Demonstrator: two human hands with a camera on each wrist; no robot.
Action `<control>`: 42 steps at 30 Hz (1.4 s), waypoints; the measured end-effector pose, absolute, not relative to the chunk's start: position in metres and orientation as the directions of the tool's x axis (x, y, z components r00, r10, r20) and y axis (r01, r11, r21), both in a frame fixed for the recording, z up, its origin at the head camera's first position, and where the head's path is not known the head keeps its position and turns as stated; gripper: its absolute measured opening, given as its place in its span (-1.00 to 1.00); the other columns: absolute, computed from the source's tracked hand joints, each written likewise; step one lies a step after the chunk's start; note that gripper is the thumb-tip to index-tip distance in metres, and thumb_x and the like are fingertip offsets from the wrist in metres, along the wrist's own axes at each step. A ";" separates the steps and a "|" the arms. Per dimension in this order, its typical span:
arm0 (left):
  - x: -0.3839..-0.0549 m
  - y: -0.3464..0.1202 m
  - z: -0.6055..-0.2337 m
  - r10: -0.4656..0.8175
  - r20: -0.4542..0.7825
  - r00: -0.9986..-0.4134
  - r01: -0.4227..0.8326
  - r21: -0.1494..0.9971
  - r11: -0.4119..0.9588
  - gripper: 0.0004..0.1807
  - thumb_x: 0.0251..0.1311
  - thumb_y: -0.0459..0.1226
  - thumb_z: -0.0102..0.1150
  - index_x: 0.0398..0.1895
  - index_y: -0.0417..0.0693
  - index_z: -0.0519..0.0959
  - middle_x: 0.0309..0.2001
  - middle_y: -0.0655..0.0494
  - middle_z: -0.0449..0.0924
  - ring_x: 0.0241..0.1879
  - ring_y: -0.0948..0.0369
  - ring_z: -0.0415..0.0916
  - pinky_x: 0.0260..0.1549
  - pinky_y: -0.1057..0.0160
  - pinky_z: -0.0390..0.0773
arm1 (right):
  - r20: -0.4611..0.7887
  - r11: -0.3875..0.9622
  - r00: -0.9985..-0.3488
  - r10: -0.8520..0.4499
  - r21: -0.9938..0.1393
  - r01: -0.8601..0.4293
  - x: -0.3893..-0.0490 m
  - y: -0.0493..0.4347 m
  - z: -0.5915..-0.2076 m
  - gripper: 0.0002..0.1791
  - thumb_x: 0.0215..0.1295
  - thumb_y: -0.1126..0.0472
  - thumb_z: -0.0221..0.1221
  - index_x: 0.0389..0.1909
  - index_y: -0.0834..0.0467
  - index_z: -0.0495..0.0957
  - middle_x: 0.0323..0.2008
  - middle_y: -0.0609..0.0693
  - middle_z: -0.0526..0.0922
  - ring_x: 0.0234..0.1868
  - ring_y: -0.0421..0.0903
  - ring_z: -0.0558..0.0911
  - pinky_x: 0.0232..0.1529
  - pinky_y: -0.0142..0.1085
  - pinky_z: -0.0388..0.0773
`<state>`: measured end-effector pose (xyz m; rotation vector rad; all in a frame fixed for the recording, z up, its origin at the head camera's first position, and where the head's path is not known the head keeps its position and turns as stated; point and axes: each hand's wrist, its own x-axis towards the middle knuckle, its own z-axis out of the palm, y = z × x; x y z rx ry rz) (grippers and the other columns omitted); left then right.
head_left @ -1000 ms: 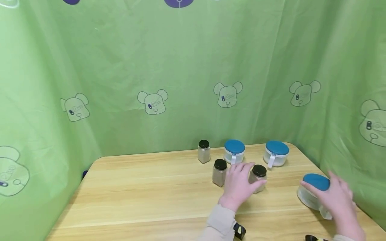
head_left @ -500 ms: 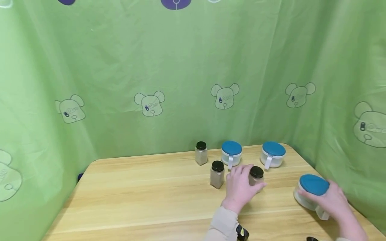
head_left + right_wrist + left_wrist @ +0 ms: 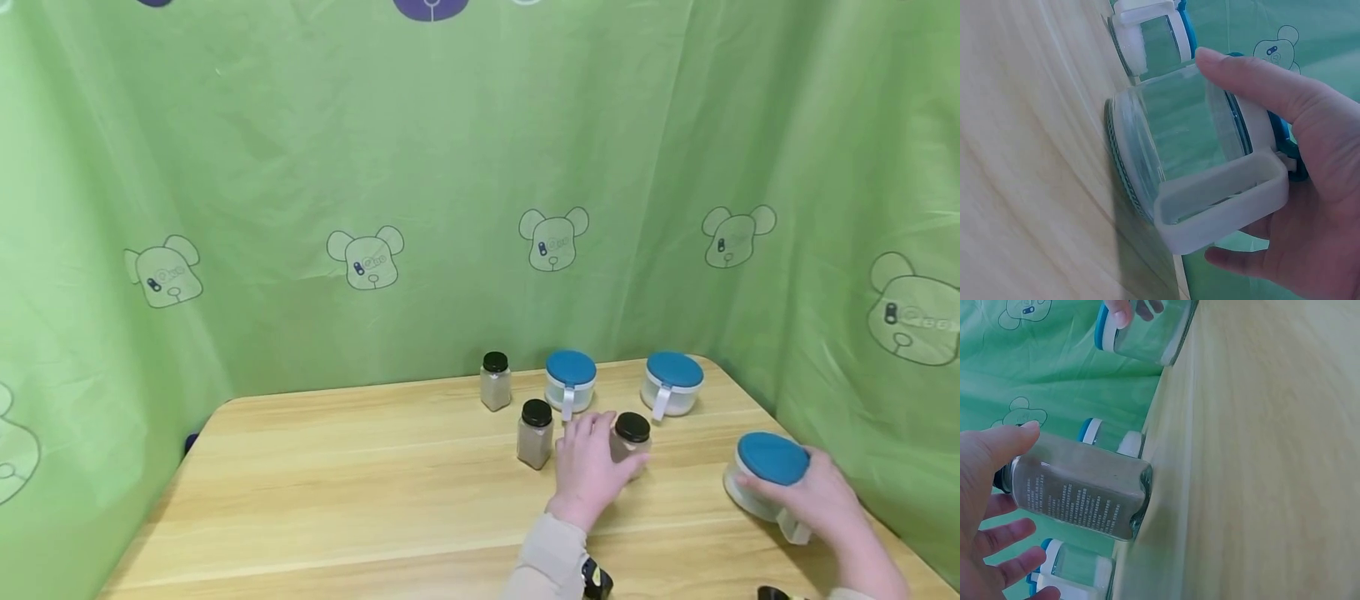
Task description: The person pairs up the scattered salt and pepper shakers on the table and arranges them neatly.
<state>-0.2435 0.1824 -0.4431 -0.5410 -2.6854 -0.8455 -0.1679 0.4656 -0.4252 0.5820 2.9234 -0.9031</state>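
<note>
My left hand (image 3: 587, 468) is beside a square glass jar with a black lid (image 3: 632, 427), which stands upright. In the left wrist view, the thumb overlaps the upper edge of this jar (image 3: 1079, 481), which bears white print. Its other fingers are spread, most of them apart from the glass; contact behind the jar is hidden. Near the right table edge, my right hand (image 3: 822, 500) grips a round glass jar with a blue lid (image 3: 772, 458) and a white handle. In the right wrist view, the thumb lies over this jar (image 3: 1179, 125); its base appears to meet the table.
Two more black-lidded jars, the nearer one (image 3: 535, 433) and the farther one (image 3: 495, 382), stand left of my left hand. Two blue-lidded handled jars, left (image 3: 571, 383) and right (image 3: 672, 385), stand at the back of the wooden table (image 3: 337, 483). A green curtain (image 3: 450, 183) surrounds it.
The right hand has come down around the blue-lidded jar and now grips it. My left hand stays beside the black-lidded jar, its fingertips slightly farther left of the lid. The head view shifts slightly.
</note>
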 end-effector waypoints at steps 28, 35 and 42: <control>-0.247 0.190 -0.447 0.246 0.393 -0.886 0.412 0.423 0.807 -0.33 0.00 0.37 0.19 0.08 0.22 0.58 0.09 0.30 0.58 0.11 0.23 0.42 0.07 0.18 0.41 | -0.090 0.798 -0.942 0.324 -0.509 0.323 -0.166 0.462 -0.420 0.38 0.14 -0.33 0.22 0.32 0.70 -0.36 0.17 0.77 0.02 0.11 0.63 0.20 0.04 0.39 0.32; -0.244 0.189 -0.443 0.254 0.395 -0.883 0.416 0.409 0.812 -0.35 -0.03 0.37 0.23 0.02 0.22 0.61 0.06 0.32 0.59 0.08 0.25 0.41 0.06 0.20 0.39 | -0.080 0.800 -0.942 0.325 -0.508 0.319 -0.165 0.463 -0.421 0.38 0.14 -0.32 0.23 0.32 0.70 -0.34 0.16 0.76 0.05 0.10 0.62 0.23 0.03 0.38 0.34; -0.242 0.189 -0.441 0.264 0.396 -0.879 0.419 0.381 0.824 -0.36 -0.07 0.36 0.27 -0.03 0.19 0.64 0.04 0.33 0.60 0.06 0.25 0.40 0.05 0.21 0.37 | -0.046 0.807 -0.947 0.318 -0.510 0.297 -0.165 0.463 -0.423 0.37 0.11 -0.31 0.27 0.31 0.71 -0.28 0.15 0.75 0.09 0.08 0.61 0.27 -0.01 0.36 0.37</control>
